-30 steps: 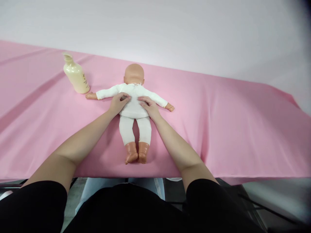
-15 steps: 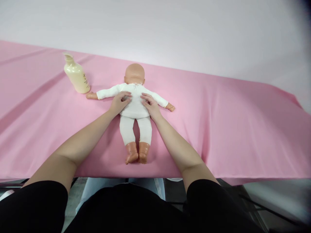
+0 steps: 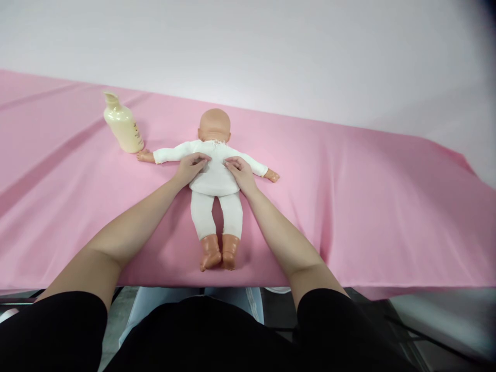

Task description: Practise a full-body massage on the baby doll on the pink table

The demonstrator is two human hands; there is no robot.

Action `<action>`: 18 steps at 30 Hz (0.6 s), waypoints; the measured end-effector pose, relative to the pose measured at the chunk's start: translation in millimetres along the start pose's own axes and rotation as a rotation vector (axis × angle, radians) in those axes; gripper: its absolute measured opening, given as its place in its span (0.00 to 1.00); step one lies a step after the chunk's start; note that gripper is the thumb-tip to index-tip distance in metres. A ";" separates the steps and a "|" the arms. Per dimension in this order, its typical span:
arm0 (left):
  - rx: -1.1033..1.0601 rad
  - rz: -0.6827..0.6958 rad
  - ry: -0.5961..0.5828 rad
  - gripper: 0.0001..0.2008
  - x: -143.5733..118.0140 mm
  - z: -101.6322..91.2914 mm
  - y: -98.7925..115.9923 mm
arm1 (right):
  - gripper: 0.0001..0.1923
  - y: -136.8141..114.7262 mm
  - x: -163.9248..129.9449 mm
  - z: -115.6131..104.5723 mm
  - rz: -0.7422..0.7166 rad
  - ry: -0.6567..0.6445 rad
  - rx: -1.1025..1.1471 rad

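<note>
A baby doll [image 3: 215,178] in a white suit lies face down on the pink cloth, head away from me, arms spread, bare feet near the table's front edge. My left hand [image 3: 191,168] rests on the left side of its back, fingers bent and pressing the fabric. On the right side of the back lies my right hand [image 3: 241,172], fingers curled the same way. The fingertips of both hands nearly meet over the doll's upper back.
A cream pump bottle [image 3: 123,125] stands at the back left, just beyond the doll's left hand. The pink cloth [image 3: 368,206] covers the whole table and hangs over the front edge. A pale wall rises behind.
Both hands have slid slightly up the doll's back toward the shoulders. The view has tilted a little, so everything sits lower in the frame.
</note>
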State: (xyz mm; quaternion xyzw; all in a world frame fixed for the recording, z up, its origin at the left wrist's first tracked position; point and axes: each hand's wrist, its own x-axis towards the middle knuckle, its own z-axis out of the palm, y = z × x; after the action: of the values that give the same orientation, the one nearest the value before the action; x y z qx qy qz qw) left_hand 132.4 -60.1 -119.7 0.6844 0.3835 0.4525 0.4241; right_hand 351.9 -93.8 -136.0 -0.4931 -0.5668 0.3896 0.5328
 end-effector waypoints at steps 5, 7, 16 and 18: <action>-0.019 -0.045 -0.008 0.08 -0.6 0.2 3.1 | 0.20 2.7 1.6 1.2 0.012 0.045 -0.010; -0.018 -0.003 -0.004 0.07 -0.8 0.5 2.9 | 0.20 2.9 1.2 1.1 -0.014 0.040 -0.046; 0.064 0.095 0.008 0.16 2.3 -1.2 -10.0 | 0.29 -1.4 -1.8 -4.6 -0.167 0.021 -0.192; 0.081 0.109 0.018 0.19 3.6 -1.6 -12.7 | 0.32 0.7 -0.7 -5.0 -0.138 0.024 -0.194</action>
State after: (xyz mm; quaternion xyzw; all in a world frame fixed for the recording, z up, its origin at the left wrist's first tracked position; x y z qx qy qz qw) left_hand 130.1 -52.1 -130.0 0.7169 0.3674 0.4649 0.3673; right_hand 356.9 -94.8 -136.2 -0.5069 -0.6279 0.2895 0.5148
